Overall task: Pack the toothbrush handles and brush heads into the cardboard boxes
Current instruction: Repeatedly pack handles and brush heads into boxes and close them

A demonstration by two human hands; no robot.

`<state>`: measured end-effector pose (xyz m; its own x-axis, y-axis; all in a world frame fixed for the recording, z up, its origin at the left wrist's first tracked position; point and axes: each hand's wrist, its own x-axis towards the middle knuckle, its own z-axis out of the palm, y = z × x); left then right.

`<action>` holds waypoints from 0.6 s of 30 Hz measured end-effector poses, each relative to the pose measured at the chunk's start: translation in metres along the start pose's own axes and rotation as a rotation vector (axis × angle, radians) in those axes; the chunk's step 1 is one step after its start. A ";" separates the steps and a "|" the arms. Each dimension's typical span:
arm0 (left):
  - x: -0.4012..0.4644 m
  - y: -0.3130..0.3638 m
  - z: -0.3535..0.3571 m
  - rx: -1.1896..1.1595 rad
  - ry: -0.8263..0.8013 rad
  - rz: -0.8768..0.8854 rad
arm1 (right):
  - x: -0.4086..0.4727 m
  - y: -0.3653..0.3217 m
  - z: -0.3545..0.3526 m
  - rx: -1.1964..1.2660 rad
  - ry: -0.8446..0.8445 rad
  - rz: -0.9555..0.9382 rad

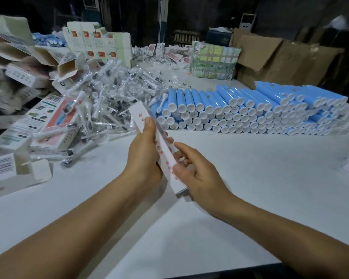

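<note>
Holding a slim white carton [165,156] edge-up, left hand [144,156] wrapped around it, right hand [197,174] pinching its near side. Probably squaring it open for loading; blue handles [250,109] sit far right, bagged brush heads [113,91] far left.

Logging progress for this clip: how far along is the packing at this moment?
Early to midway, at a guess. Done: printed boxes lie piled at the left, though whether they are filled cannot be told. In hand: the left hand and right hand both grip one narrow white box above the table. Left: a large stack of blue handles and a heap of bagged brush heads.
</note>
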<state>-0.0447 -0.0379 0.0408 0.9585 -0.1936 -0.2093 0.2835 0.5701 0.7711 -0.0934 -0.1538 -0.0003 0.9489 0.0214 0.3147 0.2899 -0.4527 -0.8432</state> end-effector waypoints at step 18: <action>0.003 -0.020 -0.009 0.132 -0.085 0.037 | 0.001 -0.005 -0.058 -0.094 0.155 0.043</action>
<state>-0.0471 -0.0429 0.0197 0.9607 -0.2443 -0.1318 0.2361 0.4692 0.8509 -0.1007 -0.2031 0.0296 0.9277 -0.1338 0.3484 0.2293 -0.5320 -0.8151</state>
